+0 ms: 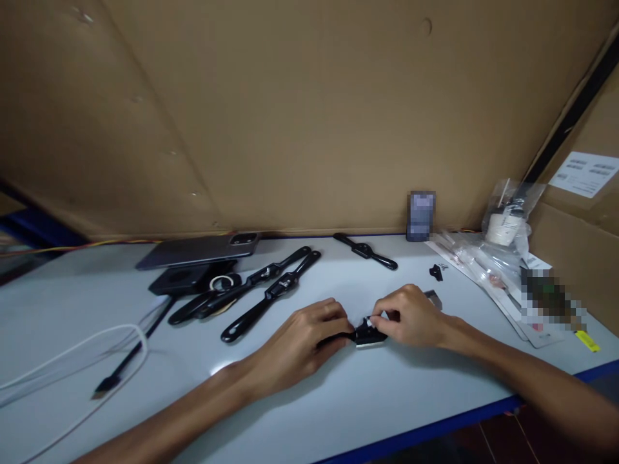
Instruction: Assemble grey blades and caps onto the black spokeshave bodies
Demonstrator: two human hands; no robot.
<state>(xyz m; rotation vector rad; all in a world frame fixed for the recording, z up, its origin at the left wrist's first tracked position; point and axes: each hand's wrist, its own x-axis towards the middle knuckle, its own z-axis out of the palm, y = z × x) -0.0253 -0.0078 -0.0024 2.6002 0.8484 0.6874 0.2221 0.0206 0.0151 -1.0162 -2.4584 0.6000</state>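
Observation:
A black spokeshave (pixel 370 335) is held low over the front middle of the table, with a bright blade edge along its near side. Wrapped around its left handle is my left hand (pixel 316 332), closed. My right hand (pixel 406 316) pinches a small silvery screw (pixel 370 321) on the tool's middle; its fingers partly cover that end. Beyond the right hand lies a flat metal blade (pixel 434 298), partly hidden by it. Farther back sits a small black cap piece (pixel 436 272) with a silvery screw beside it.
Two black spokeshaves (pixel 273 293) lie left of my hands, and another spokeshave (pixel 362 250) lies at the back. A phone (pixel 198 251) rests on a dark stand. A white cable (pixel 145 341) loops at left. Plastic packaging (pixel 478 277) lies right; cardboard (pixel 290 116) walls the back.

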